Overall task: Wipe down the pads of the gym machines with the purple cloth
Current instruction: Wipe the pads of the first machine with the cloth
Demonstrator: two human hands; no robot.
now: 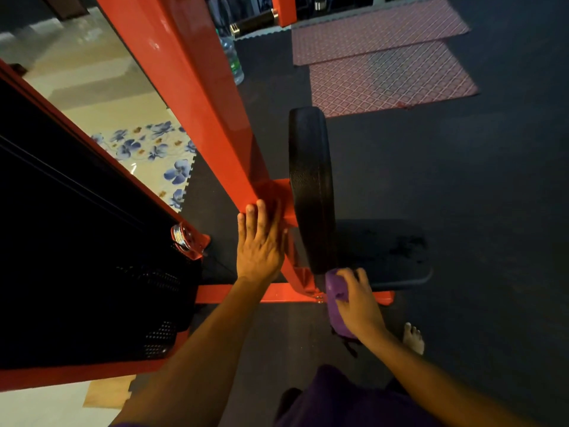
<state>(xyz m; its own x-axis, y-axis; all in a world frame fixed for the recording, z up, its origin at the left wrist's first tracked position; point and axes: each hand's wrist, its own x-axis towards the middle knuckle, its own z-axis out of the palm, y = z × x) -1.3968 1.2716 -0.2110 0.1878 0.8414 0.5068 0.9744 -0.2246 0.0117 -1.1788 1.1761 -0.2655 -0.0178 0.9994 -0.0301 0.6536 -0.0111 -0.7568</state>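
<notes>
Purple cloth: I see it bunched under my right hand, whose fingers curl over it and press it against the lower end of the black back pad, where that pad meets the dark seat pad. The cloth's loose end hangs below the wrist.

Left hand: fingers straight and held together, it rests flat against the red frame at the bracket behind the back pad. It grips nothing.

The back pad stands upright on edge, bolted to the slanted red beam. The seat pad lies level just beside it, to the right.

Surroundings: dark rubber floor, two red patterned mats beyond the pads, a flower-print mat at left, a clear bottle behind the beam, and one bare foot near the right wrist.
</notes>
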